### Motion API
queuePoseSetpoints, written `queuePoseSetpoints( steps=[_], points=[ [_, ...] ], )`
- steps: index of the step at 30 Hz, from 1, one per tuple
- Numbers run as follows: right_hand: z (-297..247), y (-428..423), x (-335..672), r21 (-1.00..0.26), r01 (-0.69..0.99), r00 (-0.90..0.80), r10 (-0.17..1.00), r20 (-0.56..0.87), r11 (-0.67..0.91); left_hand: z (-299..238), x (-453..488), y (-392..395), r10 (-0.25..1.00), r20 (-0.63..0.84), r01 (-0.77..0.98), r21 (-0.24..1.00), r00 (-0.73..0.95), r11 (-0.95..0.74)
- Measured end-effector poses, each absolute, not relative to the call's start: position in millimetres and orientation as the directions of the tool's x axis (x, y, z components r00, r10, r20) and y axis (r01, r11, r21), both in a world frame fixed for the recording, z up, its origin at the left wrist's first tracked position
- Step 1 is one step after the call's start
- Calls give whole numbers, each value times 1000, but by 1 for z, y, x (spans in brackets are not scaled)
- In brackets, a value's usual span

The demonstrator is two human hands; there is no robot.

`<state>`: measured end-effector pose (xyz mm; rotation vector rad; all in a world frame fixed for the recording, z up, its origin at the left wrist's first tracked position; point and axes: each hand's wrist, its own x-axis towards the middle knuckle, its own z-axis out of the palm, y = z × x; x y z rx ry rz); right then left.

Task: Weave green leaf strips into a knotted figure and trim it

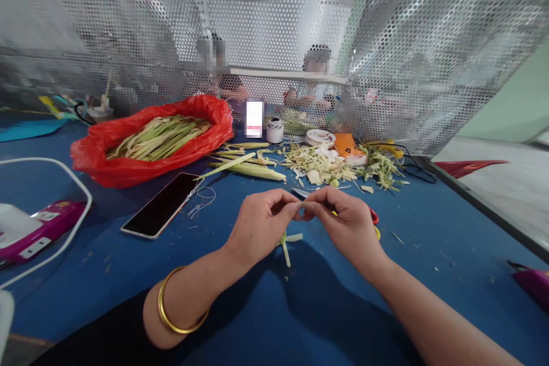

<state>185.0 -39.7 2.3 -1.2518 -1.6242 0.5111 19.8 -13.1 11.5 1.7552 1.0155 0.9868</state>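
Observation:
My left hand (pixel 261 220), with a gold bangle on its wrist, is closed in a pinch at the middle of the table. Below its fingers hangs a small knotted piece of pale green leaf strips (pixel 286 246), its loose ends sticking out. My right hand (pixel 343 220) pinches at the same spot, fingertips meeting the left ones. Only a tiny pale bit shows between the fingertips; the rest is hidden. Under my right hand lie scissors (pixel 374 217) with red and yellow handles, their blades pointing left and mostly covered.
A red plastic bag (pixel 150 174) of long leaves stands back left, near a phone (pixel 165 206). Leaf blades (pixel 253 170), shredded scraps (pixel 317 167) and a tape roll (pixel 320 137) lie ahead. A perforated metal screen (pixel 274 17) closes the back; people sit behind it.

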Motion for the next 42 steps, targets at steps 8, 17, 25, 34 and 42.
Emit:
queuePoseSetpoints(
  steps=[8,17,25,34,42],
  points=[
    [-1,-38,183,-751,509,-20,878,478,421,14,25,-14,961,-8,58,998,277,-9],
    [2,-37,185,-793,478,21,898,440,377,16,24,-12,913,-116,-15,991,390,133],
    [3,-36,179,-973,148,80,978,191,178,12,25,-16,950,69,78,992,305,-97],
    [2,-26,191,-955,183,225,936,271,233,27,0,-1,936,171,418,860,308,-294],
    [-15,-9,200,-956,212,155,959,239,204,-2,-9,-13,920,48,630,715,388,-303]
  ],
)
